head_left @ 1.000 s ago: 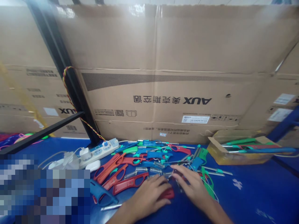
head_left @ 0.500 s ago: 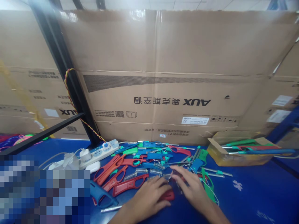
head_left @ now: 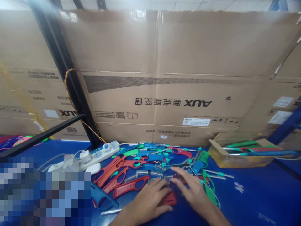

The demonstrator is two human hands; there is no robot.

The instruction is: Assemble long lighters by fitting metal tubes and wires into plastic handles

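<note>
My left hand (head_left: 154, 201) is curled over a red lighter casing (head_left: 169, 198), whose near end sticks out between thumb and fingers. The rest of that casing is hidden. Just to the right, my right hand (head_left: 194, 190) has its thumb and forefinger bent around a small dark spot by the casing's far end. What they pinch is too blurred to name. Beyond the left fingers lie small clear tanks (head_left: 142, 172) and a red lighter handle (head_left: 130, 186). A green lighter handle (head_left: 210, 188) with a white wire lies beside my right hand.
Blue lighter parts (head_left: 157, 157) are heaped at the back. Orange handles (head_left: 109, 171) lie to the left, near a white power strip (head_left: 101, 153). An open cardboard box (head_left: 244, 160) of lighters stands right. A cardboard wall (head_left: 188, 56) closes the back; a black post (head_left: 63, 72) rises left.
My right thumb has shifted slightly down, and its gap to the forefinger looks a little wider. A bit more of the red casing shows under my left hand.
</note>
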